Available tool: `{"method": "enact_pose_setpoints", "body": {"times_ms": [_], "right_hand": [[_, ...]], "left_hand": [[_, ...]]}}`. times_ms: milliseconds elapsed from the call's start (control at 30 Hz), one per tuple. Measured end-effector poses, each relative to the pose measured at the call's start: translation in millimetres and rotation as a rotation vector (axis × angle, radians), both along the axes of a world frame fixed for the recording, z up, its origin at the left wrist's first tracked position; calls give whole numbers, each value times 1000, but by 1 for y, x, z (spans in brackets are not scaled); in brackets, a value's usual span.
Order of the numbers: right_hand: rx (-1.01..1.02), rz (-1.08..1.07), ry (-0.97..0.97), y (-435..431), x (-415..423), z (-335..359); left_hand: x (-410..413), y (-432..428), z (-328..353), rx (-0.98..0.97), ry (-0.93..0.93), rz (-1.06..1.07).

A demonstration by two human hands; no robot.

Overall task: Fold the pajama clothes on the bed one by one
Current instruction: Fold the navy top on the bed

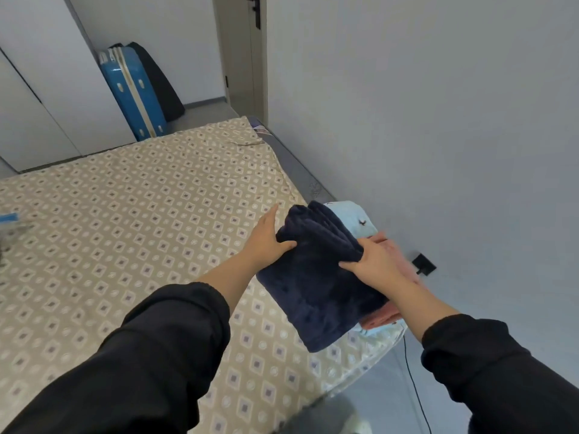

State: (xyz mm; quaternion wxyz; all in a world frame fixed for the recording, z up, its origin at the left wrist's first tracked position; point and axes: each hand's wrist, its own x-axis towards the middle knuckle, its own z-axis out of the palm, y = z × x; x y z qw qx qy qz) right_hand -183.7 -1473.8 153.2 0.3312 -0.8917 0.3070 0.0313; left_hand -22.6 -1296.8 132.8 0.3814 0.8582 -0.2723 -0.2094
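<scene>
The left hand [269,239], fingers straight, steadies and the right hand [372,261] grips the folded navy pajama [316,283] atop pink [380,318] and pale-blue [354,217] folded pieces at the bed [141,214] corner, so folding looks nearly finished.

Grey wall [438,120], blue suitcase [131,92], white wardrobe [47,98].
</scene>
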Motion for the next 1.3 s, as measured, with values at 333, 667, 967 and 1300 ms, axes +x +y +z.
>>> {"method": "enact_pose_setpoints", "body": {"times_ms": [333, 667, 967, 1300], "right_hand": [[798, -336, -180, -207, 85, -40], [1051, -322, -27, -350, 199, -142], [829, -102, 344, -360, 230, -261], [-166, 240, -9, -324, 257, -217]], "left_hand": [[49, -117, -73, -252, 934, 374], [106, -252, -138, -454, 1008, 577], [118, -283, -190, 48, 141, 600], [116, -313, -218, 443, -526, 194]]}}
